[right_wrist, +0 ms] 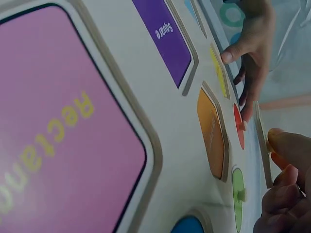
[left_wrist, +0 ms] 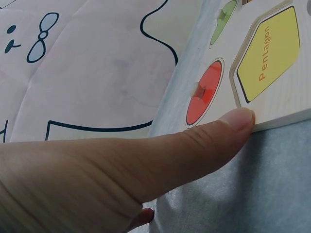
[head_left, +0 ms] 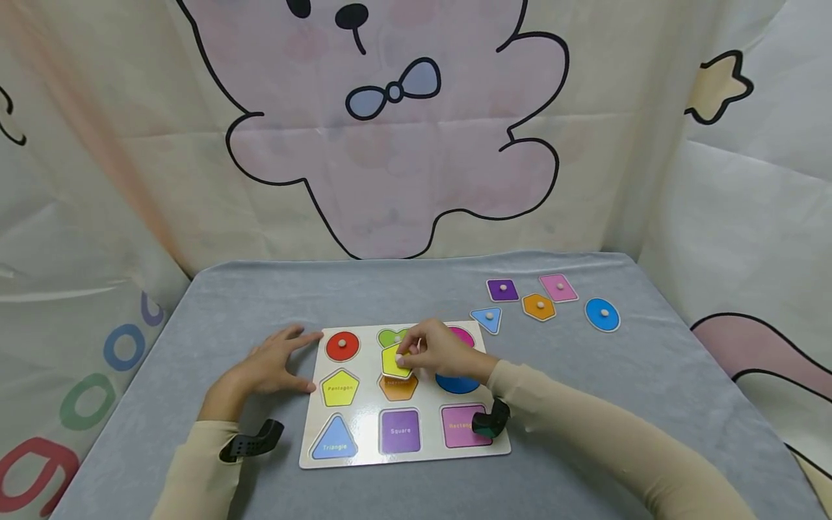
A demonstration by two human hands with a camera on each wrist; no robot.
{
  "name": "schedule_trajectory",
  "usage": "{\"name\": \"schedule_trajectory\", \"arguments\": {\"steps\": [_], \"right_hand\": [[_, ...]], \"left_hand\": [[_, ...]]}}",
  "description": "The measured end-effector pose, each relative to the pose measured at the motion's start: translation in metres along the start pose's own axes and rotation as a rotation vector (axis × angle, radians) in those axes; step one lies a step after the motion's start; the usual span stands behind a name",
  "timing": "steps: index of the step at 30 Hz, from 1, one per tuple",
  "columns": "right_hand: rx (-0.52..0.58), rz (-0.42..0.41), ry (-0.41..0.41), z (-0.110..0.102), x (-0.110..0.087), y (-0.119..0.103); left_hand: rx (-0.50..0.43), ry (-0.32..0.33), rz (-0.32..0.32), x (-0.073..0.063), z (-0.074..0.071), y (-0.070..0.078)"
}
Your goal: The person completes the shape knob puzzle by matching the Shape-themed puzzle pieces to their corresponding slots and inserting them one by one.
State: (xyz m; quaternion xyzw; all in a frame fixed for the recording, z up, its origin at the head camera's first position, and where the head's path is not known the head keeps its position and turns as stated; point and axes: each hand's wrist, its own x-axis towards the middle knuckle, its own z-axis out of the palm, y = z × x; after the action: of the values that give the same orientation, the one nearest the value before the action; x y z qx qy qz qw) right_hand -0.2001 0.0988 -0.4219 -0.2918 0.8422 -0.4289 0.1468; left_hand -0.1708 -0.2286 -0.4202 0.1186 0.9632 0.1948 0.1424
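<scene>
My right hand (head_left: 445,352) pinches a yellow pentagon puzzle piece (head_left: 392,362), tilted above the middle of a wooden shape board (head_left: 369,354). In the right wrist view the piece (right_wrist: 264,145) appears edge-on, clear of the board. At the board's left edge, the thumb and a finger of my left hand (head_left: 269,367) touch the rim, fingers spread. The thumb (left_wrist: 214,141) lies beside the yellow Pentagon recess (left_wrist: 269,53). A red circle piece (head_left: 334,348) and a green piece (head_left: 387,336), both knobbed, sit in the board's top row; my right hand partly covers a magenta shape (head_left: 463,334).
Loose knobbed pieces lie beyond the board's right corner: a blue triangle (head_left: 489,323), purple square (head_left: 500,295), orange hexagon (head_left: 536,311), pink four-sided piece (head_left: 560,295) and blue rounded piece (head_left: 601,325). Grey cloth (head_left: 260,296) covers the table; printed curtains surround it.
</scene>
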Motion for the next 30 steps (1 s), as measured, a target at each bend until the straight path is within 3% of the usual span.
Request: {"name": "schedule_trajectory", "arguments": {"steps": [20, 30], "right_hand": [[0.082, 0.06, -0.044, 0.036, 0.014, -0.025], [0.062, 0.121, -0.056, 0.059, 0.027, -0.041]], "left_hand": [[-0.007, -0.018, -0.016, 0.003, 0.002, -0.001], [0.009, -0.014, 0.019, 0.003, -0.003, -0.003]]}}
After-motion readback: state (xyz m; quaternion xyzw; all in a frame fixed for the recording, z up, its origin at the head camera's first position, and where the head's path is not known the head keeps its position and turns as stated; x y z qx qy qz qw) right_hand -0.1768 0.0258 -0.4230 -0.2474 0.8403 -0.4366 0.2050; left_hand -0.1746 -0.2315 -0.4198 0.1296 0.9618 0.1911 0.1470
